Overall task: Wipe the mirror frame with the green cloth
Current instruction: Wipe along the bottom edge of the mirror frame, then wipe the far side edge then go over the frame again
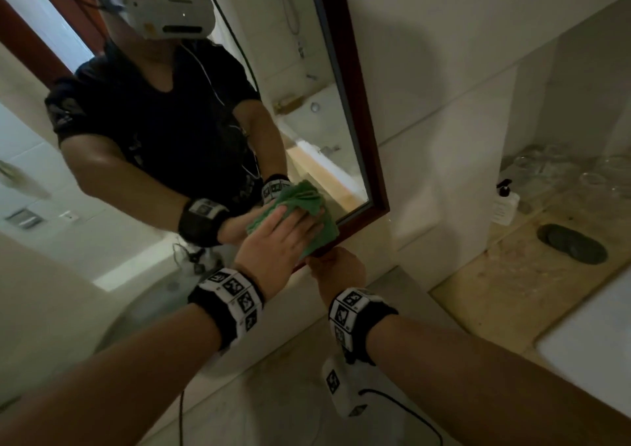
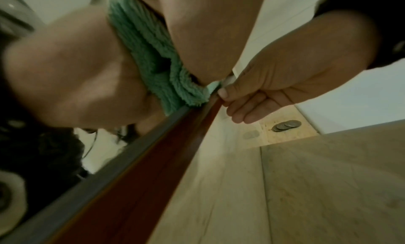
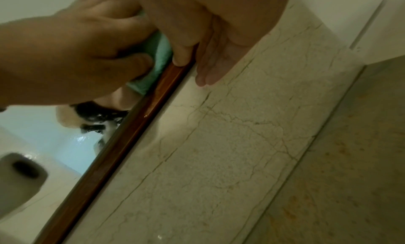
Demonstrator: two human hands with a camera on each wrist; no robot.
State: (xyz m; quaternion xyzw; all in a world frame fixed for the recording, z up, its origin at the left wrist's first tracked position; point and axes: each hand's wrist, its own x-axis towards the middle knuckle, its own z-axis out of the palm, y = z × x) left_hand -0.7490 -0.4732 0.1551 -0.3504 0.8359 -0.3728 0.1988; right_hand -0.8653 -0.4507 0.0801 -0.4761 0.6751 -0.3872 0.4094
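Note:
The mirror has a dark red wooden frame (image 1: pixel 362 121) (image 2: pixel 131 178) (image 3: pixel 122 138). A green cloth (image 1: pixel 322 237) (image 2: pixel 157 66) (image 3: pixel 162 45) lies bunched on the frame's bottom rail, near the lower right corner. My left hand (image 1: pixel 283 237) (image 2: pixel 208 31) (image 3: pixel 65 57) presses it there with flat, straight fingers. Just below, my right hand (image 1: pixel 338 268) (image 2: pixel 285 85) (image 3: pixel 219 31) touches the rail beside the cloth. Its thumb lies on the wood and its fingers (image 3: pixel 208 74) rest straight against the marble wall. The glass reflects both hands and the cloth.
A beige stone counter (image 1: pixel 512 292) runs along the right, with a white basin edge (image 1: pixel 597 336). On the counter stand a pump bottle (image 1: pixel 505 203), several clear glasses (image 1: pixel 563 169) and a stack of dark round discs (image 1: pixel 573 244) (image 2: pixel 287 125). Tiled wall surrounds the mirror.

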